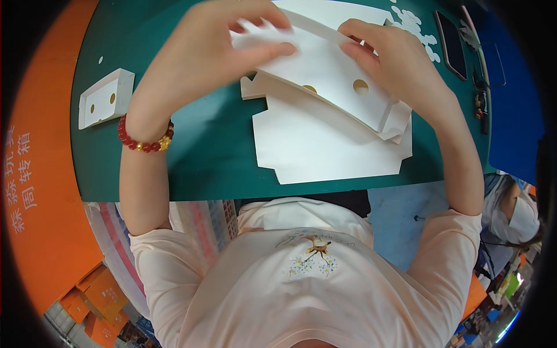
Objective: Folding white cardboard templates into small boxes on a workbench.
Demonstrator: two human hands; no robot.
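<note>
Nearest is a pale, softly creased fabric shirt point(348, 284), with a small tree print and thin dark lettering too small to read. Past it, on a smooth green tabletop point(203, 182), lies a flat white card blank point(325, 145) with notched edges. Above this blank, the tilted, partly folded white card tray point(331, 64) shows two round holes. The right hand point(391, 52) grasps its far wall between thumb and fingers. The left hand point(217, 49), blurred, spreads thumb and fingers about its left end; whether it grips, I cannot tell. Leftward stands a small white two-holed card box point(102, 101). Beyond the tray are curvy white card cutouts point(409, 23) and a dark, glossy phone point(451, 43). An orange panel point(49, 87) at far left bears pale printed characters.
</note>
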